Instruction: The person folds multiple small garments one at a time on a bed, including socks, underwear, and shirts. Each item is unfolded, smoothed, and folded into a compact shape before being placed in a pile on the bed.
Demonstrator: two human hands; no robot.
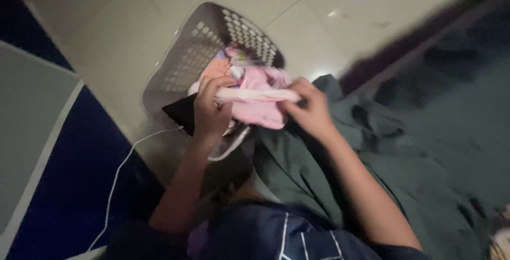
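My left hand (211, 107) and my right hand (309, 110) both grip a small pink garment (258, 96), holding its pale waistband stretched between them. The garment hangs just above a grey perforated laundry basket (191, 58) that lies on the floor with more pink and orange clothes (219, 67) inside. A black piece of cloth (181, 112) lies under my left hand at the basket's rim. The picture is blurred by motion.
A dark green sheet (404, 154) covers the bed on the right. Pale floor tiles (106, 31) surround the basket. A white cable (119, 175) runs along the floor at the left, next to a dark blue and grey surface (58, 175).
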